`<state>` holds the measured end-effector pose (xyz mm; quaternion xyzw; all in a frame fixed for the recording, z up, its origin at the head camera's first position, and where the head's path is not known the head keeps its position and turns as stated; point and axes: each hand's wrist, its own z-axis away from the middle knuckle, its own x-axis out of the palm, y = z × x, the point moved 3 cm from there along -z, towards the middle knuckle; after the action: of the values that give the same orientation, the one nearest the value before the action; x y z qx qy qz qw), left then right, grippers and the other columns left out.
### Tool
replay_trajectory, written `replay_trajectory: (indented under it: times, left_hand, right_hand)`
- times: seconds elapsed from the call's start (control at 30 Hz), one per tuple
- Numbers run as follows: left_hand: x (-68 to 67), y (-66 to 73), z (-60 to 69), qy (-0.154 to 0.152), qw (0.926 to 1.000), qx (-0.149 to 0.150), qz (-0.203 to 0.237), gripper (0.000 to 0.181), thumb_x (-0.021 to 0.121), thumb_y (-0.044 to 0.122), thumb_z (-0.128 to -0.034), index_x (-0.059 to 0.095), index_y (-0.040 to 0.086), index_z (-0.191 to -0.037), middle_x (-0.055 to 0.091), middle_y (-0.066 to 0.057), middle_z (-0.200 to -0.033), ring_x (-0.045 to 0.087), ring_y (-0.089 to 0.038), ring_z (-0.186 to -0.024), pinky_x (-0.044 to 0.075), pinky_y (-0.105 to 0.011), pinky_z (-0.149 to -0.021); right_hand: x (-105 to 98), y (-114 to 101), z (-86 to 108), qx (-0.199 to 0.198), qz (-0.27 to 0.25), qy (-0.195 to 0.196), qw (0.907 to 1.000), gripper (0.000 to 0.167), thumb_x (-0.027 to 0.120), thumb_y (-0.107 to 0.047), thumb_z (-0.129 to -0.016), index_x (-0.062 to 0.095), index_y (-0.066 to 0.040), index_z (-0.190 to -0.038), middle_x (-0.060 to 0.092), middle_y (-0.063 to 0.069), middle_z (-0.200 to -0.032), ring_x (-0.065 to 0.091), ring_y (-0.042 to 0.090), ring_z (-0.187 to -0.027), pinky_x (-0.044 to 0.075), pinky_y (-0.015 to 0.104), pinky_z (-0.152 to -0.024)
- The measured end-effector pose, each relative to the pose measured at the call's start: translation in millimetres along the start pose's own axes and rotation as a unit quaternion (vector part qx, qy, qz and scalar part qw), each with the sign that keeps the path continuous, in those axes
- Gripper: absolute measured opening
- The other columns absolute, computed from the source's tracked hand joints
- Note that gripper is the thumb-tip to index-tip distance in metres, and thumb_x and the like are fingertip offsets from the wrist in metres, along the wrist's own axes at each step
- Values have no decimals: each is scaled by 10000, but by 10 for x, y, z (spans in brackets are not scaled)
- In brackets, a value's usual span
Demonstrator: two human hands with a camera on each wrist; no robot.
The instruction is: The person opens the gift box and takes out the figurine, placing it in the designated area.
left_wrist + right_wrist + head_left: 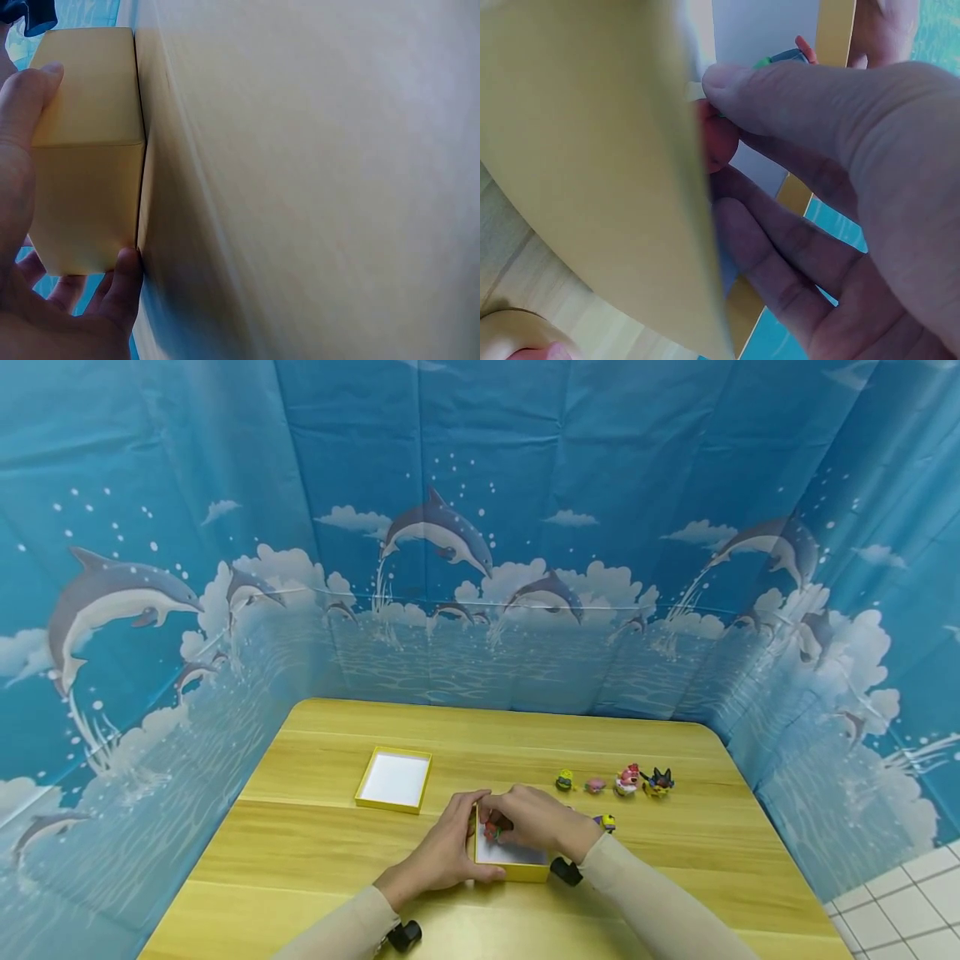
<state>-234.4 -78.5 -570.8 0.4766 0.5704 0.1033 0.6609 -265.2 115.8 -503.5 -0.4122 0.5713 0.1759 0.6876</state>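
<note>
An open yellow box (517, 872) with a white inside stands on the table near its front. My left hand (442, 852) grips it from the left, thumb along the near wall and fingers around the far corner. Inside the box, my right hand (543, 818) pinches a small red toy figurine (720, 142) with bits of green and blue. Thumb and fingers cover much of that figurine, so its exact character cannot be told. In the left wrist view the box's outer walls (90, 202) show between thumb and fingers.
A shallow yellow lid (387, 807), white side up, lies back left. Small figurines stand right of the box: yellow-green (564, 779), pink (595, 785), pink-and-white (627, 779), black-eared (659, 782), and purple-yellow (606, 822) by the right wrist. A dolphin-print curtain (495, 652) borders the wooden table (315, 852).
</note>
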Motion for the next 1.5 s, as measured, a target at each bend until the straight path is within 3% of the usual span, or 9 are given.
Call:
replay_trajectory:
  times: [0.47,0.77,1.1,1.33,1.5]
  left_hand:
    - [-8,27,17,17,10000,-22,-44,1248,986,642,-896,281,203,-1827,412,-75,-1772,553,-236,-1520,562,-487,-1253]
    - [-7,21,11,45,10000,13,-29,1239,982,661,-891,288,220,-1818,424,-65,-1754,548,-231,-1527,558,-482,-1255]
    - [-6,38,18,15,10000,39,10,1250,987,651,-891,280,212,-1825,431,-70,-1741,553,-243,-1536,562,-480,-1261]
    - [-4,32,16,29,10000,48,-22,1244,983,659,-891,281,225,-1821,430,-63,-1741,563,-250,-1531,560,-498,-1261]
    - [-6,29,12,39,10000,44,-12,1245,992,652,-884,286,233,-1819,435,-64,-1735,565,-237,-1513,571,-464,-1240]
  right_hand:
    - [-13,-6,24,62,-36,68,10000,244,934,-72,-999,806,-142,-1195,841,-36,-1022,743,6,-879,638,224,-816]
    - [-56,-8,60,-147,-359,201,9990,202,866,-44,-1050,773,-131,-1207,809,-53,-988,630,-24,-795,558,203,-766]
    - [-99,-7,126,-118,-598,402,9973,305,791,28,-1034,775,-48,-1329,820,-9,-1123,737,36,-1000,672,297,-902]
    - [-126,0,162,-113,-702,548,9960,308,729,1,-1056,764,-64,-1354,832,68,-1150,661,1,-909,626,250,-814]
    - [-148,5,199,13,-628,615,9961,320,705,-53,-1086,774,-112,-1393,794,12,-1073,536,-29,-783,517,211,-712]
